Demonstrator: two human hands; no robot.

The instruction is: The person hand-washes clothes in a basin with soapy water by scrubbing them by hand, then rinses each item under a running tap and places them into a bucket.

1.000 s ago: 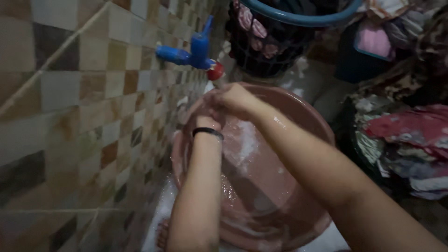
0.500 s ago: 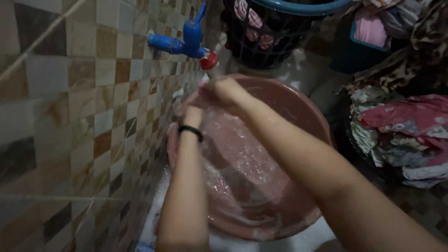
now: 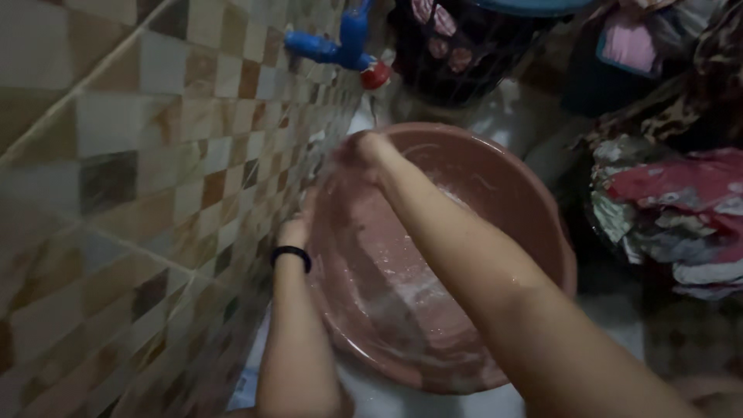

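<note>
Hands have shifted. The left hand (image 3: 295,231) has slid off to the near-left rim of the pink basin (image 3: 495,186) and grips it; earlier it rubbed beside the right hand (image 3: 362,151). That one is up under the blue tap (image 3: 340,45); whether it is curled or flat, I cannot tell. Rinsing looks underway.

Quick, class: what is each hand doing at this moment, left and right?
Left hand: grips the near-wall rim of the pink basin.
Right hand: inside the basin at its far rim; open or closed cannot be told.
</note>
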